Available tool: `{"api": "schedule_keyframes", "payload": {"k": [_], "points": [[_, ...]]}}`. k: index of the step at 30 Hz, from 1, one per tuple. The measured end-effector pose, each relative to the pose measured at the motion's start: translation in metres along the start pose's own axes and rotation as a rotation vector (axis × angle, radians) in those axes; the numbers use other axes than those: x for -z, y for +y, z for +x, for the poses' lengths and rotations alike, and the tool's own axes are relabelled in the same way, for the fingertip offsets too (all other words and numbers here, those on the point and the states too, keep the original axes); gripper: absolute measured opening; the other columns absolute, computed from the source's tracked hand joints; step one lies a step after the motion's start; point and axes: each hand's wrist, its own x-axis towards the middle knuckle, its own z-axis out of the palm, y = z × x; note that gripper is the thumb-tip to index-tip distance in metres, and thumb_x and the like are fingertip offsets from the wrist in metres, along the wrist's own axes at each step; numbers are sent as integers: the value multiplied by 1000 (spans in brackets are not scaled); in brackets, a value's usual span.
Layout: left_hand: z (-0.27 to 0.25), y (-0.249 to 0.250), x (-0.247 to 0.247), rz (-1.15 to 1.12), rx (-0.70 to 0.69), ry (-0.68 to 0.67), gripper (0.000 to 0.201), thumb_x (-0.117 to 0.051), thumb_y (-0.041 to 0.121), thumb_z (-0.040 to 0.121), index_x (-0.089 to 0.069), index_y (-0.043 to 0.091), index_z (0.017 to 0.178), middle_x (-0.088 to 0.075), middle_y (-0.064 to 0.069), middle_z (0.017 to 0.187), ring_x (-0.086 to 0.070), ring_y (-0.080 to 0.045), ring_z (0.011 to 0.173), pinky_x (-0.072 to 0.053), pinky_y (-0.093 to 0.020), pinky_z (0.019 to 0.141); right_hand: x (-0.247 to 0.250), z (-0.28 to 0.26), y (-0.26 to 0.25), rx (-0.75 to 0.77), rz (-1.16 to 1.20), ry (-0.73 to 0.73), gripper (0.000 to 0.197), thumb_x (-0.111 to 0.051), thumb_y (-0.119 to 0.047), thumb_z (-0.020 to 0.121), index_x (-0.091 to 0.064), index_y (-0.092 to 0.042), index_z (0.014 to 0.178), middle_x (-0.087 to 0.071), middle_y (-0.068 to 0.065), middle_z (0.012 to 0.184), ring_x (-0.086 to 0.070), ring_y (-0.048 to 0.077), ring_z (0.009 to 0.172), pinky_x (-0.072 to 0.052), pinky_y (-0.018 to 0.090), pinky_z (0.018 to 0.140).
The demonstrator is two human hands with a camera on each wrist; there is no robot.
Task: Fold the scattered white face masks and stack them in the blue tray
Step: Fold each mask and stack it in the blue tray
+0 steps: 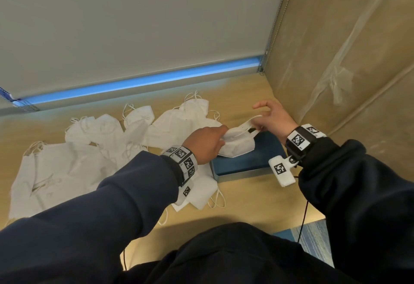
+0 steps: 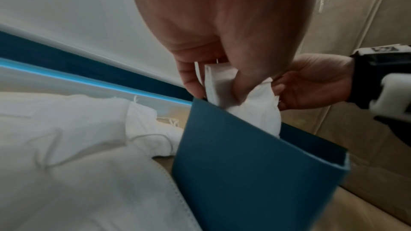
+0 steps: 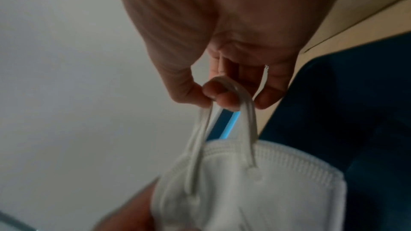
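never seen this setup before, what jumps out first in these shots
Both hands meet mid-frame over the blue tray: the left hand grips a white mask by its body while the right hand pinches its ear loops. To the left, loose masks sprawl across the wooden table.

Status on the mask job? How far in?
Early. Done: nothing visibly stacked; the blue tray shows only bare floor. In hand: one mask held over the tray, left hand gripping its body, right hand pinching the ear loops. Left: the loose masks scattered on the table.
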Motion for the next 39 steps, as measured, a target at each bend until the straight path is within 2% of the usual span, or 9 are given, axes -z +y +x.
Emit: {"api": "schedule_keyframes", "payload": {"k": [3, 7, 13, 22, 26, 29, 32, 35, 39], "points": [[4, 2, -10, 40, -12, 20, 33, -49, 23, 101, -52, 16, 133, -67, -11, 116, -64, -35, 97, -51, -44, 82, -8, 5, 7, 108, -202, -110, 38, -73, 8, 76, -69, -12, 108, -69, 4, 94, -63, 14, 76, -54, 25, 72], [5, -3, -13, -30, 39, 48, 45, -59, 28, 98, -49, 18, 141, -66, -11, 127, -63, -35, 108, -51, -43, 89, -7, 18, 14, 115, -388, -6, 27, -78, -8, 73, -72, -30, 88, -68, -5, 82, -62, 14, 73, -51, 33, 73], [4, -14, -7, -117, 60, 194, 31, -63, 31, 97, -64, 19, 125, -69, -3, 120, -63, -25, 108, -49, -37, 91, 0, 22, 25, -9, -310, 78, 21, -75, -4, 78, -73, -24, 84, -70, 9, 83, -72, 33, 82, -62, 47, 76], [10, -16, -7, 50, 56, 193, 25, -60, 36, 97, -68, 25, 118, -68, 0, 114, -61, -23, 107, -45, -39, 91, 4, 15, 27, 7, -300, 55, 14, -83, -17, 78, -74, -23, 88, -71, 6, 82, -67, 20, 76, -53, 34, 68], [10, -12, -15, 236, -22, 172, 32, -62, 41, 94, -66, 26, 123, -65, 1, 118, -56, -24, 110, -38, -39, 91, -2, 0, 23, 25, -486, -172, 45, -92, -38, 68, -70, -28, 106, -72, -2, 93, -68, 15, 83, -53, 31, 75], [9, -8, -21, 284, -47, 187, 27, -64, 39, 91, -67, 25, 114, -66, 3, 110, -57, -25, 105, -37, -40, 86, -13, -5, 26, 18, -560, -267, 68, -95, -35, 62, -59, -30, 119, -71, -1, 101, -69, 16, 90, -55, 31, 83], [10, -2, -13, 129, -23, 192, 24, -62, 37, 92, -65, 25, 112, -69, 3, 105, -59, -24, 100, -37, -39, 87, -17, -7, 24, 67, -622, -302, 78, -96, -32, 59, -49, -34, 122, -67, -3, 101, -65, 13, 90, -51, 28, 78], [10, -1, 8, -111, 38, 114, 25, -64, 43, 93, -66, 29, 114, -74, 1, 101, -64, -21, 92, -48, -36, 84, -13, -11, 17, 126, -627, -276, 65, -94, -23, 64, -55, -28, 117, -65, -6, 95, -62, 9, 83, -45, 21, 66], [5, -11, 31, -296, 26, 40, 24, -70, 38, 92, -72, 25, 112, -73, 5, 105, -64, -15, 95, -49, -31, 84, -5, -11, 12, 61, -384, -322, 24, -87, -8, 75, -74, -14, 94, -75, -1, 85, -65, 11, 71, -50, 25, 67]]}}
